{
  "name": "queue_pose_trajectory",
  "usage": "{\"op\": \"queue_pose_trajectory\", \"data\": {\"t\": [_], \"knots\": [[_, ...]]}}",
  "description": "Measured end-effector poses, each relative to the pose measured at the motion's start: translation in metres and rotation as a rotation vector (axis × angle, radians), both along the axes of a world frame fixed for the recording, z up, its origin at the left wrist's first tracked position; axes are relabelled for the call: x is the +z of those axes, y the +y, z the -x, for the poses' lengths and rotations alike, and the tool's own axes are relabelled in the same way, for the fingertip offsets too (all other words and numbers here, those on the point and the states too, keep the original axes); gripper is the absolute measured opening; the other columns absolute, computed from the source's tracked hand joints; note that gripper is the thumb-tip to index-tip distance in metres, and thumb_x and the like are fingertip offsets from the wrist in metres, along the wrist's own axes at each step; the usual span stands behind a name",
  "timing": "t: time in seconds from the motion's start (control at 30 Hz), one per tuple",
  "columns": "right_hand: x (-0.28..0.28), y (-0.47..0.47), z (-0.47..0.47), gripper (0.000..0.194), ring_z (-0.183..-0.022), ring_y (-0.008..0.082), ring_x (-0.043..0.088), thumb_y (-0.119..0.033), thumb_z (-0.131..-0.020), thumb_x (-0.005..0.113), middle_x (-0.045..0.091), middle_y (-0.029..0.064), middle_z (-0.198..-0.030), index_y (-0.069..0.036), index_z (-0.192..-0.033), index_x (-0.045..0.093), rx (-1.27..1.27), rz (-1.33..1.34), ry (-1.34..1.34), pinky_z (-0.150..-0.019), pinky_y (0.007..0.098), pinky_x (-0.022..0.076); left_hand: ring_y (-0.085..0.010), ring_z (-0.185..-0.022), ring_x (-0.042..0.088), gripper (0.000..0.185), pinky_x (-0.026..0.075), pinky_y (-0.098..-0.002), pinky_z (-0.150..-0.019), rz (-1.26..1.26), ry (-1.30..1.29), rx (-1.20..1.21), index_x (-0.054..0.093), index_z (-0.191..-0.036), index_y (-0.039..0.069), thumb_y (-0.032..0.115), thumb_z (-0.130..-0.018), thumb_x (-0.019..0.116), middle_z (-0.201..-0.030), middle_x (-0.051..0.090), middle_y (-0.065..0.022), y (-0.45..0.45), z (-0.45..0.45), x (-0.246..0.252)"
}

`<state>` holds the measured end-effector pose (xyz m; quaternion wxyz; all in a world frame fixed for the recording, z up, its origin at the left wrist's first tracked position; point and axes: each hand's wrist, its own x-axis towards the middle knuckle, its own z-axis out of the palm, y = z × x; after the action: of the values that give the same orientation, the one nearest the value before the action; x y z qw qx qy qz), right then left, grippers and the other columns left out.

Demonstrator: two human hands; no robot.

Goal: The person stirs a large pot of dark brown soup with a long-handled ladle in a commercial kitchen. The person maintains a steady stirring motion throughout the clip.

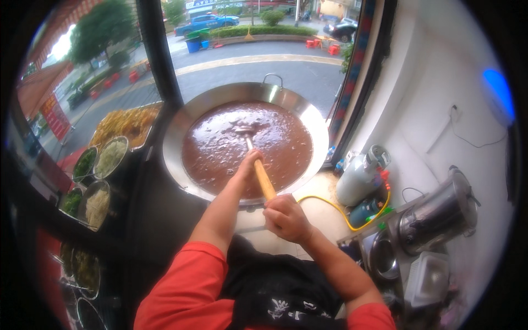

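A wide steel wok (177, 165) stands before me, holding a reddish-brown, glossy liquid (284, 132) with small lumps and bubbles on its surface. Across it reaches a long-handled ladle or spatula (244, 129), its metal head at the liquid's surface near the middle; the lower part of the head is hidden. My left hand (250, 161) grips the upper part of its wooden handle (265, 181), near the metal shank and over the liquid. Closer to my body, my right hand (286, 218) is wrapped around the handle's end, just outside the wok's near rim.
On the left are a tray of yellowish food (123, 126) and several bowls of chopped ingredients (110, 156). At right stand a gas cylinder (354, 181) with a yellow hose (330, 203), a steel pot (437, 214) and a plastic container (427, 278). A window frame (159, 53) borders the street.
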<state>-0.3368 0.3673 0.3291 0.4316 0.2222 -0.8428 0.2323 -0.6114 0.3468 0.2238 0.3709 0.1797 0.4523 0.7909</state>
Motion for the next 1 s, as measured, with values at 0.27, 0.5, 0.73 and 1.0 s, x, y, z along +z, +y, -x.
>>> {"op": "queue_pose_trajectory", "data": {"t": [0.27,0.5,0.73,1.0], "knots": [[-0.009,0.011,0.012,0.035,-0.094,0.0316,0.066,0.008,-0.075,0.073,0.065,0.0114,-0.102,-0.006,-0.105,0.063,-0.009,0.007,-0.014,-0.085,0.0401,0.0534,-0.0224,-0.112,0.051,0.010,0.055,-0.0470,-0.093,-0.030,-0.023,0.023,0.060,-0.099,0.011,0.013,-0.089,0.064,-0.117,0.051,-0.0033,0.018,0.031,-0.022],[-0.015,0.018,0.017,0.029,-0.100,0.0330,0.066,0.000,-0.083,0.071,0.064,0.0134,-0.111,-0.004,-0.110,0.064,-0.018,-0.006,-0.032,-0.090,0.0436,0.0550,-0.0282,-0.121,0.052,0.027,0.050,-0.0474,-0.105,0.123,0.428,0.190,0.061,-0.117,0.008,0.017,-0.093,0.068,-0.129,0.051,-0.0129,0.030,0.050,-0.058],[-0.007,0.013,0.003,0.043,-0.104,0.0393,0.066,-0.008,-0.083,0.075,0.064,0.0205,-0.116,-0.003,-0.123,0.058,-0.274,0.154,-0.073,-0.090,0.0474,0.0552,-0.0285,-0.098,0.063,0.037,0.059,-0.0414,-0.080,0.048,-0.094,0.212,0.054,-0.127,0.006,0.031,-0.101,0.062,-0.119,0.058,-0.0162,0.017,-0.010,-0.023],[-0.016,0.006,-0.007,0.047,-0.094,0.0436,0.072,-0.018,-0.094,0.067,0.070,0.0284,-0.111,-0.001,-0.136,0.054,-0.411,0.673,-0.596,-0.082,0.0444,0.0585,-0.0269,-0.083,0.069,0.030,0.060,-0.0398,-0.072,0.005,-0.293,0.086,0.052,-0.125,-0.002,0.022,-0.105,0.055,-0.103,0.065,-0.0162,-0.007,-0.067,0.022]]}}
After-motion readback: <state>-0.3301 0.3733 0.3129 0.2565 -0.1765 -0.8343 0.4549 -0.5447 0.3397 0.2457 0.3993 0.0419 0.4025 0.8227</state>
